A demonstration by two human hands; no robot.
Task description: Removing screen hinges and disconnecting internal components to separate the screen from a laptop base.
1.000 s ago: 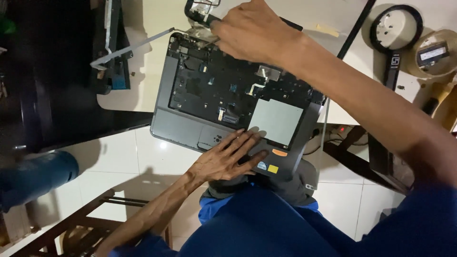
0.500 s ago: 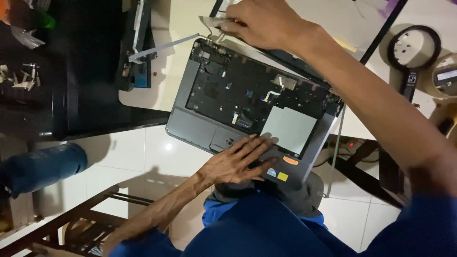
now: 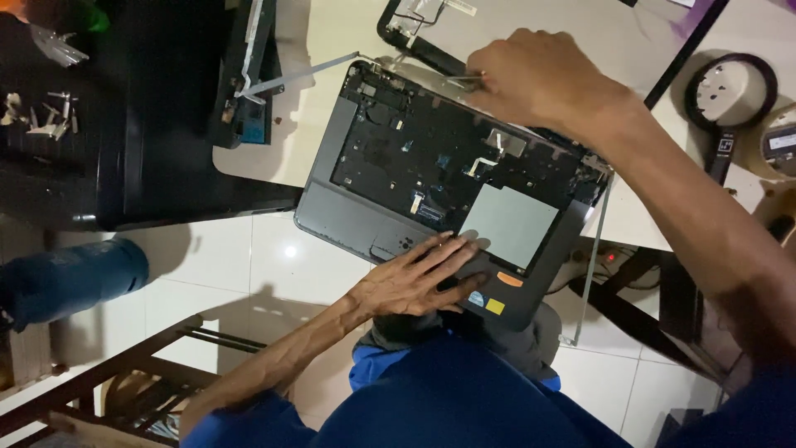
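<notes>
Shifted rightward, right hand (image 3: pixel 535 79) grips laptop base (image 3: pixel 448 191) far edge.

The opened laptop base (image 3: pixel 448 191) overhangs the table's (image 3: pixel 348 25) near edge. The left hand (image 3: pixel 414 282) lies on its near edge, the right hand (image 3: pixel 535 79) at its far edge. Tape rolls (image 3: pixel 734 91) lie right; what may be another laptop's parts (image 3: pixel 249 75) lies left.

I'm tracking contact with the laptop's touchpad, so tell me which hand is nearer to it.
Left. The left hand lies flat on the palm rest of the laptop base, fingertips beside the touchpad. The right hand is at the far hinge edge, across the open keyboard bay.
</notes>
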